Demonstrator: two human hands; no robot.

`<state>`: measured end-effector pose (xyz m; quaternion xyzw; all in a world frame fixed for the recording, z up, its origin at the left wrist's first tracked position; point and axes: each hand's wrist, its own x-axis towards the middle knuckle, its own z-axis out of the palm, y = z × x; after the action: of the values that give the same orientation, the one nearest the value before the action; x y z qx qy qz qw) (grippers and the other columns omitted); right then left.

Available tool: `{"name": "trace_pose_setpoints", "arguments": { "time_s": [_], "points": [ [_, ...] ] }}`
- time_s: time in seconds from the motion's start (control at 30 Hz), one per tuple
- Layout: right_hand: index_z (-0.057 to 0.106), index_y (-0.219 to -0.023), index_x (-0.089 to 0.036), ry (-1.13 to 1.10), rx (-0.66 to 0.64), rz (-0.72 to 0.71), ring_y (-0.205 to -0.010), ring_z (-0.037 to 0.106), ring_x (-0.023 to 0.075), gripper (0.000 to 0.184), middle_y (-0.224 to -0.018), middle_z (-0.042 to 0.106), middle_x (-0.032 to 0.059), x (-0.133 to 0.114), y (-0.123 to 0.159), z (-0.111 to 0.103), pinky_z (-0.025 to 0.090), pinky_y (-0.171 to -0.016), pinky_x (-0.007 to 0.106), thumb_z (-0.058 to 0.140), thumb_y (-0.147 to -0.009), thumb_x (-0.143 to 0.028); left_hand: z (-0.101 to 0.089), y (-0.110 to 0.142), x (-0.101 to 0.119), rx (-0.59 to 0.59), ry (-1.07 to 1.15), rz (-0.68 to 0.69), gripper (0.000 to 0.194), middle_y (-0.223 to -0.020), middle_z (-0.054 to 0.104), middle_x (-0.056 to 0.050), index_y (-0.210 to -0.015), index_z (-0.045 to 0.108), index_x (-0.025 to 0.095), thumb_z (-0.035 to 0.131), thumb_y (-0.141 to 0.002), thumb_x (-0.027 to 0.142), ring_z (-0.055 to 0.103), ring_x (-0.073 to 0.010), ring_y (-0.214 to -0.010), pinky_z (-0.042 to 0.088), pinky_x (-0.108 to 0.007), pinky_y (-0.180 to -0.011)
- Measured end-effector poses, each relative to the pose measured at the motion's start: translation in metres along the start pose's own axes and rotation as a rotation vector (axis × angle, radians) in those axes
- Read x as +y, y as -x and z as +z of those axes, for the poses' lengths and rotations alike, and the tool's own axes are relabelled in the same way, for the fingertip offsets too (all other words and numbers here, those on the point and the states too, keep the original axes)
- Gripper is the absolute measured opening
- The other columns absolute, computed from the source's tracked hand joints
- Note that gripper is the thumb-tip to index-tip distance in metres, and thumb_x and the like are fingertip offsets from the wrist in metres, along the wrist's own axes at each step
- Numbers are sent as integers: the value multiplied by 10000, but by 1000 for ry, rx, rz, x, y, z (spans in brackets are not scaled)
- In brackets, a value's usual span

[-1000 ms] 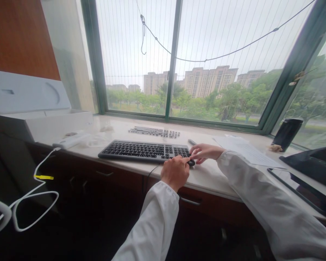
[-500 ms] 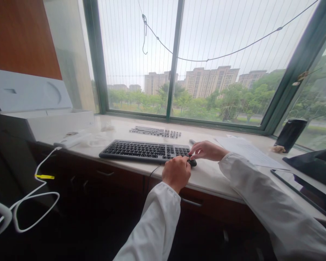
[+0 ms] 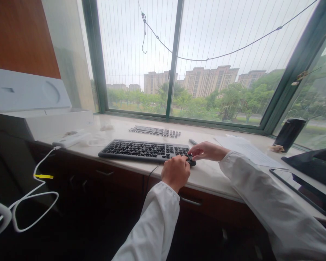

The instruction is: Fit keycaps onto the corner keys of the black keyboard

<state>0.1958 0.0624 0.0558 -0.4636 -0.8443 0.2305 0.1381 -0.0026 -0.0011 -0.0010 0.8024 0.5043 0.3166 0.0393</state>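
A dark grey keyboard (image 3: pixel 130 158) lies along the front of the white counter, with black key positions across it. My left hand (image 3: pixel 176 173) is closed over its near right corner, fingers curled by the number pad; whatever they grip is hidden. From the right, my right hand (image 3: pixel 206 151) reaches in with thumb and fingers bent together at the same corner, close to the left fingertips. Anything in that pinch is too small to make out. Behind the keyboard, loose grey keycaps (image 3: pixel 154 131) are laid out in rows.
A small dark stick-like object (image 3: pixel 192 141) lies behind the right hand. Farther right are paper sheets (image 3: pixel 247 150), a black cylinder (image 3: pixel 291 135) and a black-screened tablet (image 3: pixel 301 190). At left stand an open white box (image 3: pixel 59 123) and a white power strip (image 3: pixel 72 140) with a cable. A window closes the back.
The view has shifted very slightly. Both hands stay at the keyboard's right corner, with only a small movement of the fingers.
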Motion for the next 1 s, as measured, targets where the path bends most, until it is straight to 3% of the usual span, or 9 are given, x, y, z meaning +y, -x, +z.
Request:
{"name": "trace_pose_setpoints", "arguments": {
  "time_s": [0.3,0.63,1.0],
  "points": [
    [724,-999,-156,142,53,2,-670,582,149,473,-759,678,49,-4,1,2,469,-644,276,703,-699,-520,1,0,0,-7,12,-14,316,-1021,692,-46,-1093,660,247,394,-923,262,644,-194,-911,476,-310,-843],
    [699,-1030,-127,-38,-4,-4,-714,609,151,538,-780,684,61,2,3,-1,487,-661,267,669,-719,-565,0,0,1,-1,-3,-13,305,-990,702,-40,-1083,659,252,401,-922,265,653,-198,-903,484,-318,-830],
    [695,-1037,-129,-36,-22,27,-693,595,151,587,-782,680,61,-3,4,-2,463,-624,269,664,-700,-609,-1,0,2,-15,-2,-22,310,-1017,699,-44,-1099,658,252,402,-925,264,651,-198,-912,481,-321,-848]
  ]
}}
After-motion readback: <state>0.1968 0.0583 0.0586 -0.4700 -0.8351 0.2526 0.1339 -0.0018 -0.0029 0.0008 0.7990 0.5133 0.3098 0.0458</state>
